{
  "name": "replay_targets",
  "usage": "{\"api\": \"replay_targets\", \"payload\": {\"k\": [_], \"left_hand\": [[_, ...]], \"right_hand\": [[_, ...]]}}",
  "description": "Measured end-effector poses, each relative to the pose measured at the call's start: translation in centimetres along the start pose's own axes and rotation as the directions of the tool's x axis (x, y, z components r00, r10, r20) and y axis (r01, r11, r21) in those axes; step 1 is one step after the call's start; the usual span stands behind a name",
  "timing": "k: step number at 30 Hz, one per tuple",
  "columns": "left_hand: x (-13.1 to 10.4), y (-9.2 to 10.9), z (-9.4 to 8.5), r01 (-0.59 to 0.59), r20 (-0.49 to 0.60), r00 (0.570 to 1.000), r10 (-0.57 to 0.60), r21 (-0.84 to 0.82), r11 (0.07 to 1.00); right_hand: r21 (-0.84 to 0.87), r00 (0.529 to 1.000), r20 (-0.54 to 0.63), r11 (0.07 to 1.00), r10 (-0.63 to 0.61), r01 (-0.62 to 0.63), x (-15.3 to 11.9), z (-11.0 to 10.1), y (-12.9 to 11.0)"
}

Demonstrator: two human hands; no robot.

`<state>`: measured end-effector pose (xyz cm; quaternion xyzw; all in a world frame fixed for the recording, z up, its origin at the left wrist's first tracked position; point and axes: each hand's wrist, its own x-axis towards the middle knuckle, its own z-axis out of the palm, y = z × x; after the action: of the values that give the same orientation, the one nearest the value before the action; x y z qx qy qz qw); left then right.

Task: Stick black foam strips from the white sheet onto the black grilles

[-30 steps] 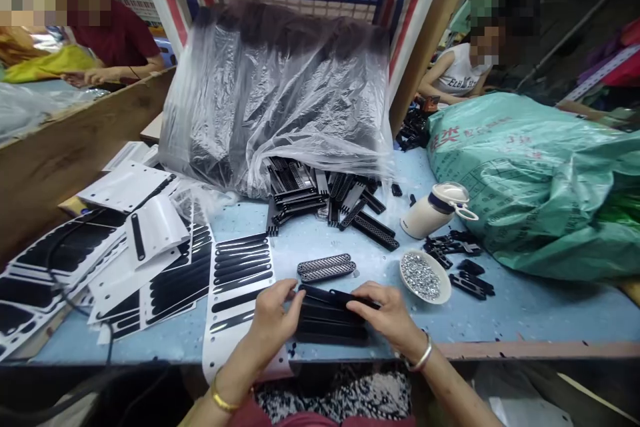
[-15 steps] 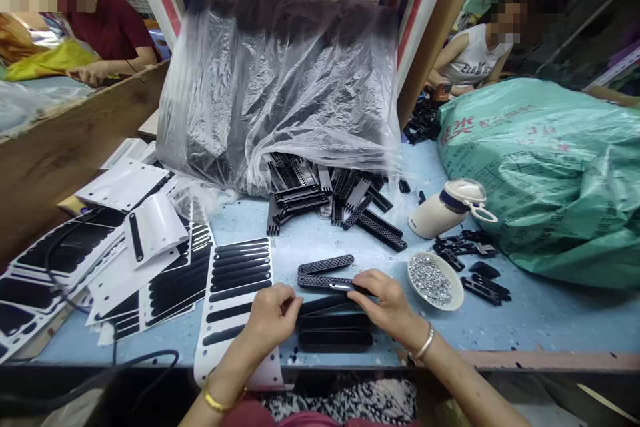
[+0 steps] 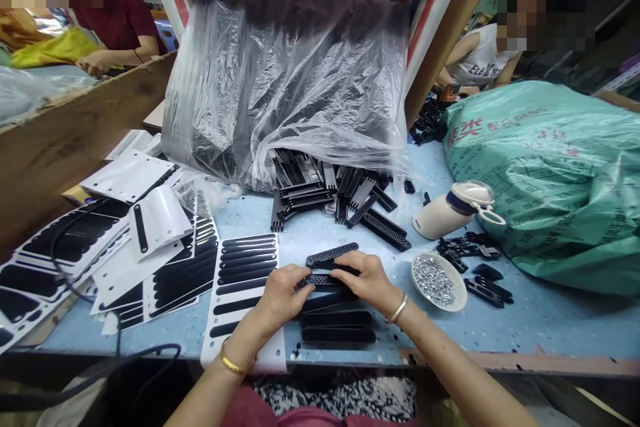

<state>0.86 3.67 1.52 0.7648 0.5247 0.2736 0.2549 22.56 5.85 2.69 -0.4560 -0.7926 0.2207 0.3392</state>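
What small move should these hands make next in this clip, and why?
Probably lift the patterned black bar slightly, keeping it level: the left hand is at one end, the right hand at the other, and a similar bar lies close behind.

A gold bangle (image 3: 230, 363), a silver bangle (image 3: 399, 309), maroon clothing (image 3: 305, 417) and black-and-white patterned fabric (image 3: 345, 392) are worn.

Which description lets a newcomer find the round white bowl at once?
Find the large, bulging green plastic sack at the right. Left of it is a cream, cylindrical bottle; nearer the person, just right of the right hand, is the round white bowl. Unlike its neighbours, it holds many tiny, shiny silver pieces.
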Motion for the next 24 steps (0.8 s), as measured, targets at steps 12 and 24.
{"api": "replay_targets", "payload": {"k": [12,24], "left_hand": [[-0.3,-0.7,-0.9,-0.007,0.010,1.000,0.007,-0.045,0.999],[-1.0,-0.2,-0.8,0.149,0.116,0.986,-0.123,-0.250,0.957]], "right_hand": [[-0.172,0.968,0.211,0.969,-0.139,0.177,-4.6,-0.5,-3.0],[-0.133,0.989,0.085,0.983,-0.120,0.130,-2.2,-0.6,-1.6]]}}
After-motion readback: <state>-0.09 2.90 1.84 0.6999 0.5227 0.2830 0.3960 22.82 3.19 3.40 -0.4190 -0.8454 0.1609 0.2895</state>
